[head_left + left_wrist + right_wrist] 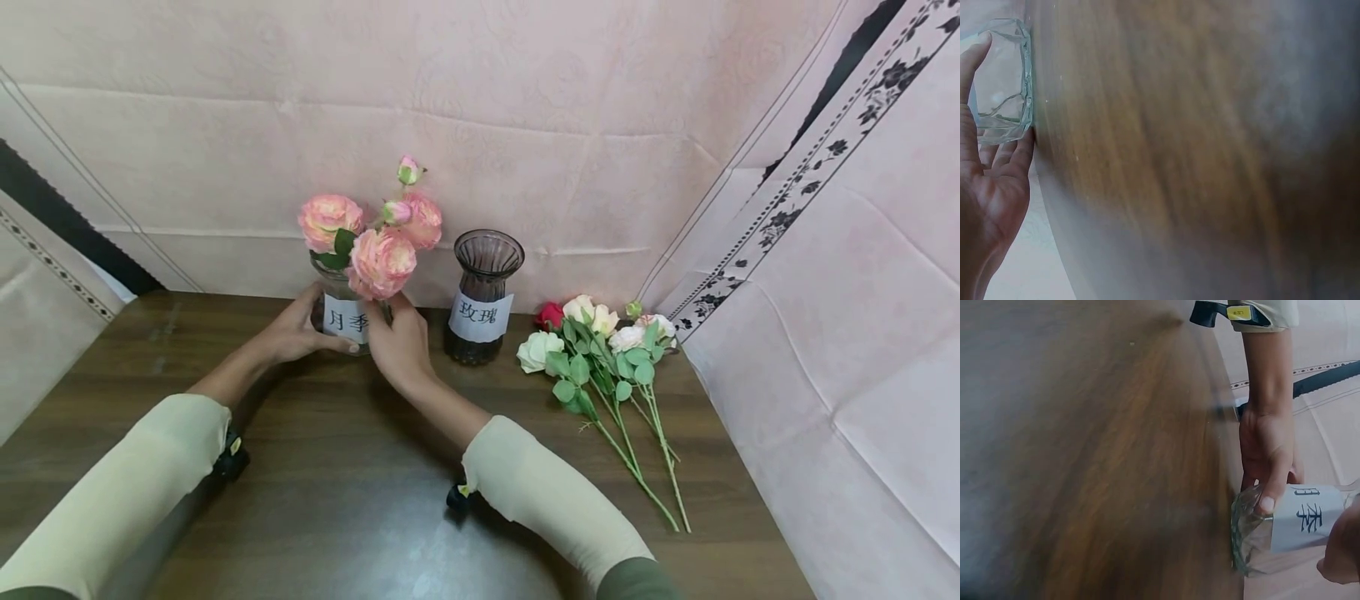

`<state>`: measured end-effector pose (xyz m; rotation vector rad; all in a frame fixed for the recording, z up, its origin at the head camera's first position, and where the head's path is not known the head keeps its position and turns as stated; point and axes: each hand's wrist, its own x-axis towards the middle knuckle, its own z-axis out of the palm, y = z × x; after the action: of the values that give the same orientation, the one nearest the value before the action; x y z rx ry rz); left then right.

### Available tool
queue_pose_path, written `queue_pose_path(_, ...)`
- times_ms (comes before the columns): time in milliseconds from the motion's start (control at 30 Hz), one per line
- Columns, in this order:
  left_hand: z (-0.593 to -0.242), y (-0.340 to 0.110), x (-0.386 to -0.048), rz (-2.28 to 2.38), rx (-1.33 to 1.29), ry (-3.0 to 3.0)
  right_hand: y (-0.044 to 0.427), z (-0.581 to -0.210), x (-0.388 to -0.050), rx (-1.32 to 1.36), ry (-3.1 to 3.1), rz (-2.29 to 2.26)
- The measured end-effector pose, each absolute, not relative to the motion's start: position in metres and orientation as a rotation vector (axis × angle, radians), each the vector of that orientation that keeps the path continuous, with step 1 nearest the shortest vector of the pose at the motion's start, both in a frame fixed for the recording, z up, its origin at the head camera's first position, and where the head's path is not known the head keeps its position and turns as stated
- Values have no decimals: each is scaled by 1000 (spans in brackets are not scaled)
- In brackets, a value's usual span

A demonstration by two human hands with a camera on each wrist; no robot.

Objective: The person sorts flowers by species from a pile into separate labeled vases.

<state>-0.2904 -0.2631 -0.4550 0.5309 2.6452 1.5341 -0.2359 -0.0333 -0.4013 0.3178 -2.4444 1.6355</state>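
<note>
A clear glass vase [1254,540] with a white label [344,319] stands on the table, pink flowers [382,262] rising from its mouth. My left hand [300,327] grips its lower left side. In the left wrist view the thumb of that hand [991,187] lies across the glass base [1007,81], with the other fingers behind. On the right side of the vase, my right hand [401,340] holds it higher up; blossoms hide part of its fingertips. In the right wrist view only a piece of the right hand [1344,544] shows over the label.
A dark ribbed glass vase [489,265] with its own white label stands just right of the hands. Farther right lie several cut flowers [592,342], red, cream and white, their long stems [637,467] pointing toward the front. Pale cloth [525,108] hangs behind the wooden table [337,500].
</note>
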Motion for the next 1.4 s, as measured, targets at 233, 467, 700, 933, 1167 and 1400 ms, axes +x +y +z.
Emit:
queue_pose_path(233, -456, -262, -291, 1566, 522, 2622, -9, -409, -234, 282, -2571, 1698)
queue_pose_path(467, -457, -262, -293, 1572, 518, 2609, 17, -409, -229, 359, -2630, 1675)
queue_pose_path(700, -457, -262, -295, 1561, 524, 2620, 41, -412, -223, 415, -2634, 1742)
queue_pose_path(933, -456, -260, -296, 1551, 502, 2617, 68, -414, -222, 306, -2544, 2013)
queue_pose_path(1167, -454, -261, -295, 1532, 511, 2610, 89, -418, -221, 198, -2484, 2180)
queue_pose_path(1400, -448, -263, -299, 1492, 511, 2627, 99, -418, -215, 187, -2442, 2266)
